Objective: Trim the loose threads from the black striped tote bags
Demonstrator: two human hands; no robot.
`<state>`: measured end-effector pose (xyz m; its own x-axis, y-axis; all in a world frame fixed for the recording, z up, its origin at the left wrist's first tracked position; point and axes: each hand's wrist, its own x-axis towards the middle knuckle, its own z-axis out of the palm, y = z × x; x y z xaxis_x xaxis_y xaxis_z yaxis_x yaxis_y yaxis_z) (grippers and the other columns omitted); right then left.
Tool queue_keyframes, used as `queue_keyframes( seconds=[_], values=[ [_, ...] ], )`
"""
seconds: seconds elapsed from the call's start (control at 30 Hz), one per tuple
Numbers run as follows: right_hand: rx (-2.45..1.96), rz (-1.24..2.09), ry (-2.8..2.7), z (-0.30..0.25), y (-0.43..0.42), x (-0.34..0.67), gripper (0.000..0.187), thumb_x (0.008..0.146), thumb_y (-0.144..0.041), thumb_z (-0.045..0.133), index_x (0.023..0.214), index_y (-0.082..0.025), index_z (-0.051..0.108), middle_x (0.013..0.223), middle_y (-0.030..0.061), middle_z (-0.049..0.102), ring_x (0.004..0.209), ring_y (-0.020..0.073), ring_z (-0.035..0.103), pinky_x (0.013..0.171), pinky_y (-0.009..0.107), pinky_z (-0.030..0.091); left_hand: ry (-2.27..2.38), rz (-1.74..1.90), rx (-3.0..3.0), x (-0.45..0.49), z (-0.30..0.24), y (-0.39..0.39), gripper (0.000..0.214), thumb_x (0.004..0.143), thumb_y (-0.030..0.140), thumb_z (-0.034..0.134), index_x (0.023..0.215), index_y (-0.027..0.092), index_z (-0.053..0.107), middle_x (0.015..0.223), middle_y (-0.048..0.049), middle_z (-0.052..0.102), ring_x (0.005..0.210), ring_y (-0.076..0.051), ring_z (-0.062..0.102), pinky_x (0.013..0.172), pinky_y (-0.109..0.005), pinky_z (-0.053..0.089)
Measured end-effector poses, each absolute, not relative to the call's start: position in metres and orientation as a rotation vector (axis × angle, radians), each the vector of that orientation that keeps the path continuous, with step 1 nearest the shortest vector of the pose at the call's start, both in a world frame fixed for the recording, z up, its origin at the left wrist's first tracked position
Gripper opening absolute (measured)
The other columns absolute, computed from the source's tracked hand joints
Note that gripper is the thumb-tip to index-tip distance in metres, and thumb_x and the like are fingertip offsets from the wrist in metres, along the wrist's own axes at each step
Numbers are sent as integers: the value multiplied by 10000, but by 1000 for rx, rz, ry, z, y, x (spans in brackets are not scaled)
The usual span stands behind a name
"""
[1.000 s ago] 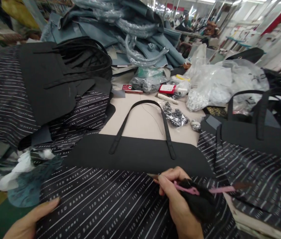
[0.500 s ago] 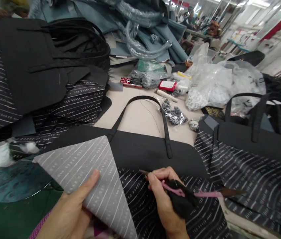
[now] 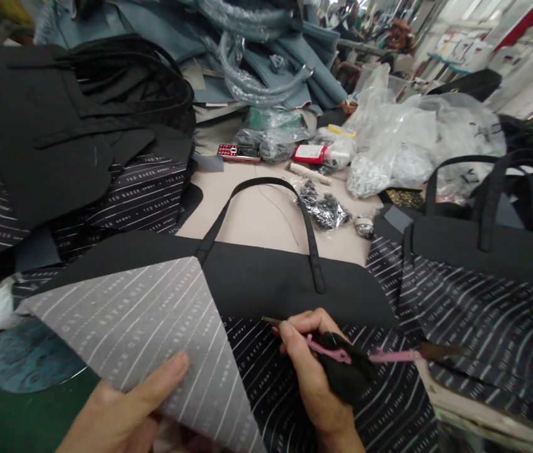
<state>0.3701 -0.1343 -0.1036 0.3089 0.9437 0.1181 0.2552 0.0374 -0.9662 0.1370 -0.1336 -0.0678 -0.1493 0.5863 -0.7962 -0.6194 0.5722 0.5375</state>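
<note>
One bag panel [image 3: 304, 283] lies spread at the middle of the dial, the near end of the pale table [image 3: 252, 195] beneath it. Dark band up top, striped cloth [image 3: 270, 384] below, and a loop handle [image 3: 266, 181] arching off toward twelve! Round at eight o'clock, a big flap [image 3: 148, 321] is turned over, pale grey back showing, its tip lapping onto the band. And that's the left hand [image 3: 124, 402] at seven, thumb flat on the grey, fingers tucked behind, clamped on the flap.

Across at five, the right hand [image 3: 316, 371]: thumb and forefinger together, pinching a pointed tool [image 3: 272, 321], its tip at the seam between band and cloth; whether it touches, I can't tell. Pink pieces [image 3: 332, 350] stick out by the palm, but how they join is unclear.

How would this panel handle? Light, I'd judge, the cloth soft and quick to fold, the band stiffer, nothing fragile. Best grip: the band's edge or the handle's feet; a lone cloth corner would likely flop.

Farther out now: a red phone [image 3: 238, 152] near twelve, clear plastic bags [image 3: 403, 141] at one, another bag panel [image 3: 474, 251] at three, and stacked black pieces [image 3: 39, 138] at ten!
</note>
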Motion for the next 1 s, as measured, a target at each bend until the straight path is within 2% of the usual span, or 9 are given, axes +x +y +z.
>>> queue_keyframes(
  seconds=[0.07,0.13,0.23,0.33,0.53,0.8,1.0],
  values=[
    [-1480,765,-1165,-103,-134,370,305,1054,-383,706,786,-245,659,722,-43,651,675,148,672,613,236,513,1382,1091,33,158,-61,-123,953,718,42,936,1540,398,610,1185,-17,855,1050,-285,832,921,-378,690],
    [-1497,773,-1165,-101,-133,367,311,1054,-391,698,782,-244,661,702,-42,655,654,147,666,593,234,506,1379,1133,4,177,-56,-109,779,819,23,843,1499,353,654,1221,-38,846,1034,-278,835,973,-429,671],
    [-1545,796,-1089,-94,-134,360,318,1035,-424,700,776,-244,663,720,-35,670,660,148,649,576,246,479,1382,1117,-92,192,-54,-91,542,947,5,700,1447,214,689,1220,-102,842,996,-256,841,1034,-474,646],
    [-1550,806,-1022,-86,-134,352,299,1021,-412,698,776,-249,652,745,-48,652,672,138,619,606,260,464,1395,1062,-147,195,-57,-86,424,981,21,669,1389,129,712,1198,-145,842,980,-260,844,1043,-490,647],
    [-1506,779,-1048,-85,-134,348,264,1033,-342,694,792,-262,620,766,-79,635,708,121,598,679,260,458,1400,1043,-200,191,-57,-90,440,972,28,678,1403,109,712,1203,-163,840,1053,-290,833,1061,-494,642],
    [-1545,732,-1078,-85,-135,346,262,1028,-325,693,784,-262,622,766,-94,642,681,96,590,658,245,444,1374,977,-281,188,-62,-91,439,958,72,716,1389,149,736,1215,-136,842,1186,-304,793,1126,-497,599],
    [-1570,683,-1082,-87,-135,342,268,1014,-330,705,767,-254,634,756,-81,653,656,102,597,633,252,447,1363,979,-297,185,-71,-98,401,990,87,684,1380,160,745,1216,-125,842,1170,-296,800,1150,-507,578]
  ],
)
